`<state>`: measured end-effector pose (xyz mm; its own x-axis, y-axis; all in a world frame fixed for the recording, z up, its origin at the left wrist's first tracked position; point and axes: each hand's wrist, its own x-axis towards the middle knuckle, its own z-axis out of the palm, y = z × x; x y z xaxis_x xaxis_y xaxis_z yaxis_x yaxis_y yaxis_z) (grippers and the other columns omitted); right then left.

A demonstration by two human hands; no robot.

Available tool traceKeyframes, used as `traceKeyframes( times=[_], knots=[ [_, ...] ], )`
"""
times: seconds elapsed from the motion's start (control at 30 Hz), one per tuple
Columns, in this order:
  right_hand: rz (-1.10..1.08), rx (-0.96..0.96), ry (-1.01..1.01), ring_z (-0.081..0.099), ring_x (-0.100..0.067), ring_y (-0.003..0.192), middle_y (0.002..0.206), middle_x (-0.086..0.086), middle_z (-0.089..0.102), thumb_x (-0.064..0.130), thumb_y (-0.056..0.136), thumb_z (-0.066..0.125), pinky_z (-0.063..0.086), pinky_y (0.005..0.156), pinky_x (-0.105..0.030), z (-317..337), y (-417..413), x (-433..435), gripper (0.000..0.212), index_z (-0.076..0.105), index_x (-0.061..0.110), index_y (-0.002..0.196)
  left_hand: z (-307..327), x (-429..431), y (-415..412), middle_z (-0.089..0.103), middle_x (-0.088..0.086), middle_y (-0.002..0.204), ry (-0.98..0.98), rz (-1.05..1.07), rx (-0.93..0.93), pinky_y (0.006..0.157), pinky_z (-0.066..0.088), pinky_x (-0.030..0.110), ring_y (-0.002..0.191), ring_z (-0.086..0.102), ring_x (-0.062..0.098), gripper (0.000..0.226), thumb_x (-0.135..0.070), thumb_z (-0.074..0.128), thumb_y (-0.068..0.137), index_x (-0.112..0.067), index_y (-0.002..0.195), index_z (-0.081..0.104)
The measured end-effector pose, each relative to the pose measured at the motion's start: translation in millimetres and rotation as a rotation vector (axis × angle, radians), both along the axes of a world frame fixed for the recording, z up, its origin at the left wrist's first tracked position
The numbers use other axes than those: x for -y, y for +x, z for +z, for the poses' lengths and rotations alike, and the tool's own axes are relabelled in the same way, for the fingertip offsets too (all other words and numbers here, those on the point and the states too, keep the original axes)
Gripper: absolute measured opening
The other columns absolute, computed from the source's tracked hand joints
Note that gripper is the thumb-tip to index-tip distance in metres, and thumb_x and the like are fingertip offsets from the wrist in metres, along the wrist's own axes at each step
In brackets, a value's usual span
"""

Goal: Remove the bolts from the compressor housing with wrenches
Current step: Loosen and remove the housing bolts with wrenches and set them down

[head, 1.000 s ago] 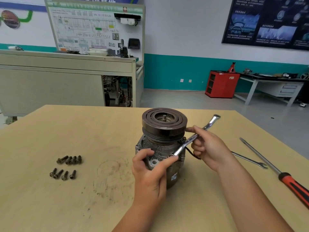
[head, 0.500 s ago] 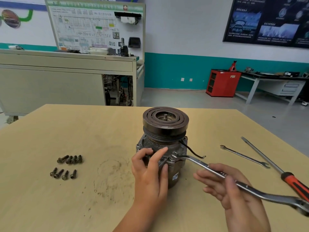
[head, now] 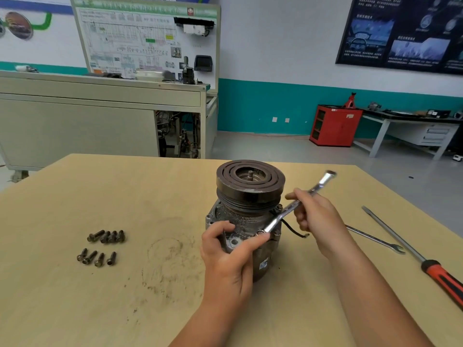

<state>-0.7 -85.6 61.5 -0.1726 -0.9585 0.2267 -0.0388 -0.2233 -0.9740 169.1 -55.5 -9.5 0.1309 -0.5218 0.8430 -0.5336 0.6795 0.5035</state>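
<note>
The compressor point(head: 250, 196) stands upright on the wooden table point(head: 100, 296), its dark ringed pulley on top and grey housing below. My left hand point(head: 229, 254) grips the near side of the housing, thumb and fingers curled round its flange. My right hand point(head: 314, 214) holds a silver wrench point(head: 293, 205) by its shaft. The wrench's lower end sits on a bolt point(head: 260, 231) at the housing's front right, beside my left fingertip, and its free end points up and to the right. Several removed bolts point(head: 102, 246) lie in two rows at the left.
A second slim wrench point(head: 375, 240) lies on the table right of my right hand. A long screwdriver with a red-and-black handle point(head: 436, 269) lies further right, near the table's edge. A short black wire point(head: 293, 230) hangs from the compressor. Dirt marks stain the table's middle.
My right hand swung the wrench from pointing low toward the right front back up to pointing away and right, its end staying at the bolt. My left hand kept hold of the housing.
</note>
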Motion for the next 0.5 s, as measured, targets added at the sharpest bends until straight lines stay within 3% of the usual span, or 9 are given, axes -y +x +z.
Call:
traceKeyframes(
  times=[0.07,0.13,0.23,0.37,0.5],
  knots=[
    [0.085,0.117,0.078,0.028,-0.006,0.038,0.043,0.01,0.035,0.023,0.098,0.044,0.025,0.04,-0.018,5,3,15,0.024,0.064,0.011,0.092,0,1,0,0.026,-0.01,0.117,-0.023,0.011,0.017,0.103,0.024,0.015,0.114,0.035,0.015,0.033,-0.019,0.045,0.089,-0.041,0.108,0.061],
    [0.152,0.384,0.105,0.028,-0.003,0.036,0.044,0.01,0.035,0.022,0.097,0.043,0.024,0.036,-0.015,13,6,10,0.022,0.063,0.011,0.094,0,1,-1,0.025,-0.011,0.118,-0.049,0.01,-0.006,0.105,0.022,0.014,0.117,0.032,0.007,0.036,-0.018,0.046,0.088,-0.043,0.113,0.055],
    [0.12,0.688,0.032,0.039,-0.002,0.038,0.049,0.007,0.045,0.032,0.084,0.052,0.028,0.034,-0.013,8,-2,-20,0.019,0.062,0.016,0.079,0,1,-1,0.028,-0.011,0.116,-0.036,-0.024,-0.076,0.104,0.028,0.019,0.121,0.029,-0.002,0.041,-0.02,0.049,0.086,-0.04,0.121,0.04],
    [0.003,0.618,-0.074,0.068,-0.016,0.057,0.063,-0.006,0.069,0.031,0.078,0.045,0.039,0.042,-0.009,-6,0,-74,0.033,0.073,0.02,0.065,1,-1,0,0.033,-0.006,0.121,0.028,-0.035,-0.072,0.1,0.031,0.027,0.117,0.031,-0.003,0.037,-0.023,0.048,0.085,-0.031,0.121,0.043],
    [-0.107,0.401,-0.224,0.073,-0.024,0.069,0.073,-0.012,0.074,0.019,0.082,0.041,0.05,0.049,-0.014,-19,25,-104,0.031,0.07,0.021,0.071,4,-3,1,0.035,-0.006,0.115,0.054,-0.015,-0.037,0.094,0.036,0.04,0.109,0.038,0.012,0.033,-0.025,0.047,0.085,-0.026,0.118,0.048]
  ],
)
